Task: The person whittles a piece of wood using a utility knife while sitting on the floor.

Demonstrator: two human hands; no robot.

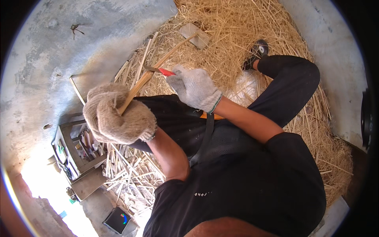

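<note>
- Wood strip [139,85]: L of ctr., slanting up & R, thin end twd. flat block [202,38] on straw-like shavings [248,19].
- Open box [93,162]: far L, w/ misc. small items inside.
- L hand [118,114]: gloved, closed tight round strip's lower pt.
- Knife [167,73]: red hdl., blade across strip, approx. midway.
- R hand [195,87]: gloved, gripping knife hdl.
- Dark shoe [258,51]: upper R, on shavings.

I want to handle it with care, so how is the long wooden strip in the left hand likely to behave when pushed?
The long wooden strip is probably fairly stiff, as it juts out nearly straight from the gloved left hand without visible sagging. It is likely light for its length, because it looks slender.
</note>
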